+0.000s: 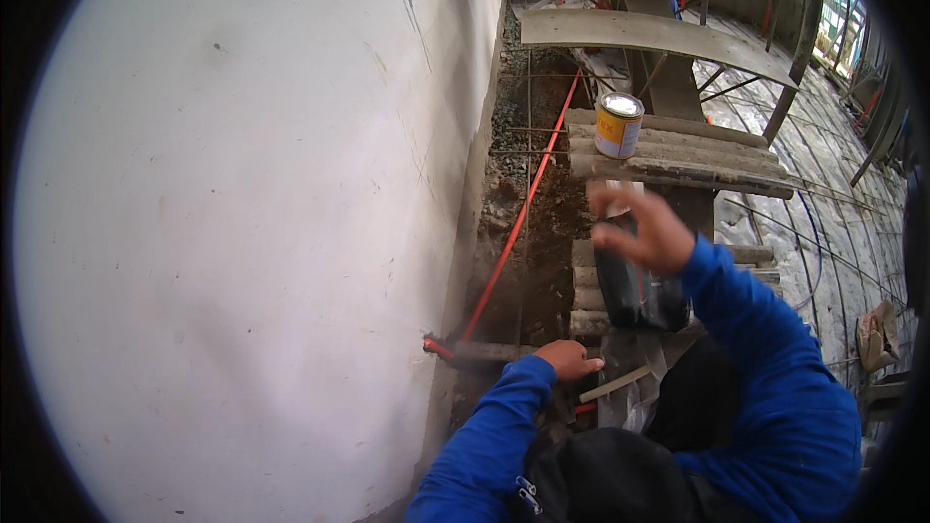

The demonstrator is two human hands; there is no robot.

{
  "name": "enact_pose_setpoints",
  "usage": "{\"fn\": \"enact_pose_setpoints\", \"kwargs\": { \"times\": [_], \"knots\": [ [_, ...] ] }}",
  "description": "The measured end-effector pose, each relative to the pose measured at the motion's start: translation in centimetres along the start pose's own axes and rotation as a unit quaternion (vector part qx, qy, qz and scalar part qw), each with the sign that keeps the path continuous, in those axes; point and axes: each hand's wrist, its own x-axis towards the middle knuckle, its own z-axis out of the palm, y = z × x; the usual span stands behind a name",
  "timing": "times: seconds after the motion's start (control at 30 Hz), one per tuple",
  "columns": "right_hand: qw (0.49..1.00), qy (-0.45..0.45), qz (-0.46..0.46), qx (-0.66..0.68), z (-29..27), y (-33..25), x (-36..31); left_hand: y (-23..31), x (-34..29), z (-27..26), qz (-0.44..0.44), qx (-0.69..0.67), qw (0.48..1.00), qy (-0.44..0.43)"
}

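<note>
My right hand, blurred by motion, is raised over a black bag-like container. Its thumb and fingers are apart, and I see nothing held between them. Just beyond it, a paint can with a yellow and white label stands upright on stacked ribbed planks. My left hand is lower and closer to the wall, its fingers curled under and its thumb pointing right. Whatever they close on is hidden. Beside that thumb lie a pale strip and a clear plastic sheet.
A large white wall fills the left side. Along its foot, an orange pipe runs over soil and rebar; a short orange stub sticks out of the wall. Board benches stand ahead. Rebar mesh covers the right, near a crumpled brown bag.
</note>
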Motion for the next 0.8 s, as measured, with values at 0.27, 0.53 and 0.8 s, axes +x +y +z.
{"fn": "enact_pose_setpoints", "kwargs": {
  "times": [0.27,0.53,0.8],
  "knots": [
    [0.964,-0.245,-0.082,0.065,6.1,1.4,-7.6,1.3,-1.3,-1.1,-0.045,-0.067,0.997,-0.021],
    [0.950,-0.268,-0.094,0.128,7.1,1.7,-6.2,1.1,-1.1,0.0,-0.020,-0.087,0.996,0.004],
    [0.966,-0.196,-0.114,0.125,8.3,2.4,-4.8,-10.5,3.9,4.1,-0.291,-0.074,0.946,0.123]
  ]
}}
